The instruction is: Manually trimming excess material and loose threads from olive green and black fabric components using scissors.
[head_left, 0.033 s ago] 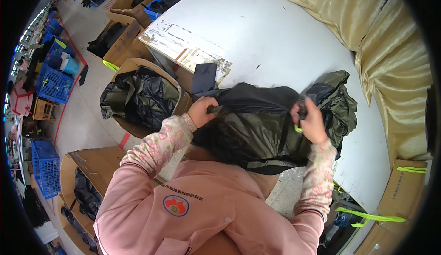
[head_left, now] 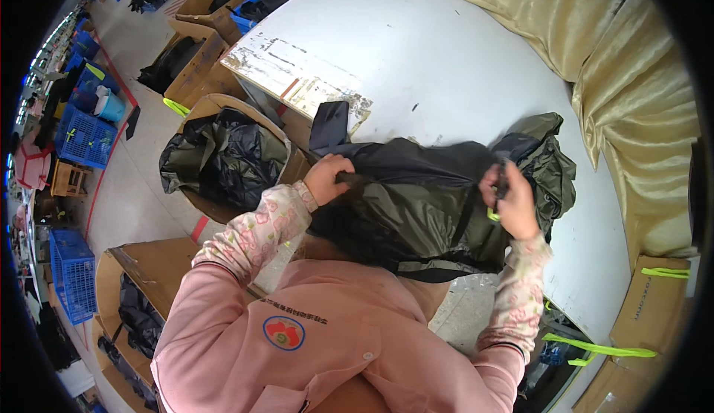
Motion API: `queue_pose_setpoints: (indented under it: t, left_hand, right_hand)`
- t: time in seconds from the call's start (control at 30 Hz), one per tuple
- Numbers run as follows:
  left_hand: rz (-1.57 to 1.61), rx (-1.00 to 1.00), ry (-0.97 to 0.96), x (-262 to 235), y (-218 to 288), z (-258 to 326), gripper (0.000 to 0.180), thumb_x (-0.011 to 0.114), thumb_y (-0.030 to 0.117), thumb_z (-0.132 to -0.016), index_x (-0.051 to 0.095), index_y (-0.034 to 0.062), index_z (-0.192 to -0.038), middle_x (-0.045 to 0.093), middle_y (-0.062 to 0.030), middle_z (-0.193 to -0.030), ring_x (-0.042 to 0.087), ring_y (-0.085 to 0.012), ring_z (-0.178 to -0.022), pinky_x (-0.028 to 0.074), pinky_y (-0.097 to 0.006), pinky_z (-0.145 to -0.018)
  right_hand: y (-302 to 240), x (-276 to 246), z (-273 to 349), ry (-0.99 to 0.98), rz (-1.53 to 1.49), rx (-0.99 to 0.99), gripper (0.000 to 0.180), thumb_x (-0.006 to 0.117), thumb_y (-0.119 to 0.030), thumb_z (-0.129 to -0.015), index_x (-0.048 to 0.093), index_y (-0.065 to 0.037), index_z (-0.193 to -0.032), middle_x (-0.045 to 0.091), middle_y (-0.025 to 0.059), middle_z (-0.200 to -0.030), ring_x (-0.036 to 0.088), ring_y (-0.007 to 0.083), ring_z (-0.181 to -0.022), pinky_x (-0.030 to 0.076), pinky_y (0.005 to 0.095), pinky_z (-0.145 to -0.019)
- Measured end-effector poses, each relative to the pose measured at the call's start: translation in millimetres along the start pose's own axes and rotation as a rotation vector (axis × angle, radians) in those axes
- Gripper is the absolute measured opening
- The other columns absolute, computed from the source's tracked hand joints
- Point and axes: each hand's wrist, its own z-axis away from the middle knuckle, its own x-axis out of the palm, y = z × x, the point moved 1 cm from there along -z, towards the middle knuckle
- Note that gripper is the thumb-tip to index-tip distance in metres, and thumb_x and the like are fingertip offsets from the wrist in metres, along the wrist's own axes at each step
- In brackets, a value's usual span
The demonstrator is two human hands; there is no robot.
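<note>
A shiny olive-and-black fabric item (head_left: 424, 216) lies bunched along the near edge of the white table (head_left: 461, 63), partly hanging over toward me. My left hand (head_left: 328, 179) is closed on the upper left part of the fabric, fingers pinched on its dark edge. Over the right part, my right hand (head_left: 513, 199) is closed around a small black tool (head_left: 502, 181), its kind unclear, with a yellow-green bit showing below the fingers. Crumpled olive cloth (head_left: 547, 160) rises just right of that hand. A flat black strap-like piece (head_left: 330, 124) sticks up beyond my left hand.
A cardboard box (head_left: 297, 166) filled with similar dark fabric stands left of the table. More boxes (head_left: 160, 260) sit at lower left. Gold curtain (head_left: 625, 78) hangs along the right side. Yellow-green straps (head_left: 595, 347) lie at lower right. Blue crates (head_left: 72, 272) line the far left.
My right hand has shifted slightly right with the small black tool. My left hand keeps its pinch on the fabric in nearly the same place.
</note>
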Motion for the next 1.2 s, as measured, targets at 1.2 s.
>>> queue_pose_setpoints:
  t: [1.2]
  left_hand:
    - [0.736,-0.116,-0.415,-34,106,-50,0.017,0.068,0.004,-0.080,0.064,-0.0005,-0.096,0.064,-0.0011,-0.088,0.056,-0.0056,-0.082,0.045,-0.021,-0.075]
  right_hand:
    - [-66,28,30,0.041,0.928,-0.363,0.047,0.081,-0.036,-0.057,0.055,-0.004,-0.079,0.054,0.0079,-0.071,0.052,0.0268,-0.073,0.037,0.0359,-0.068]
